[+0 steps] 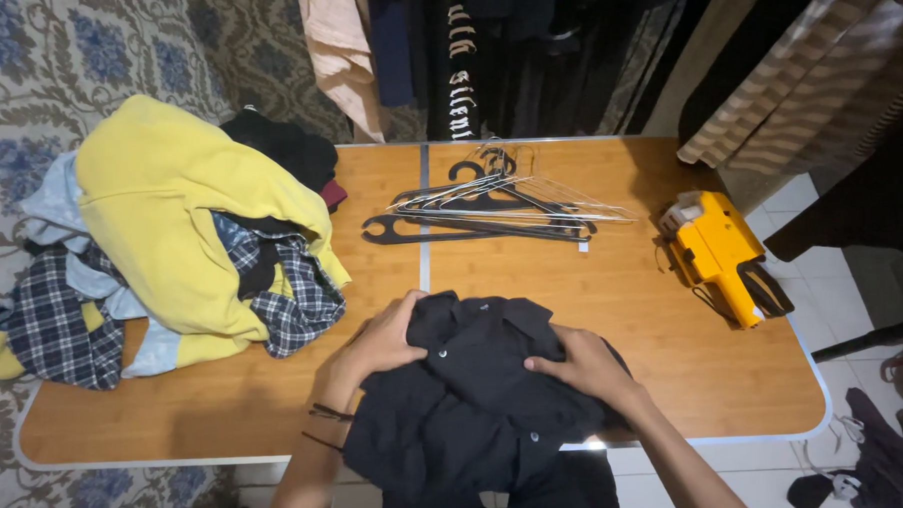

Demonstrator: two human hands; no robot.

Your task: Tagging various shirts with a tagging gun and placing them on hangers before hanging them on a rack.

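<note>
A black button-up shirt lies bunched at the near edge of a wooden folding table, partly hanging off it. My left hand grips the shirt's upper left part, fingers curled into the cloth. My right hand presses on the shirt's right side and pinches the fabric. Small pale buttons show along the shirt's front.
A pile of clothes with a yellow garment on top and plaid shirts beneath fills the table's left. A stack of black and wire hangers lies at the back middle. A yellow handheld labelling gun sits at right. Hanging garments stand behind.
</note>
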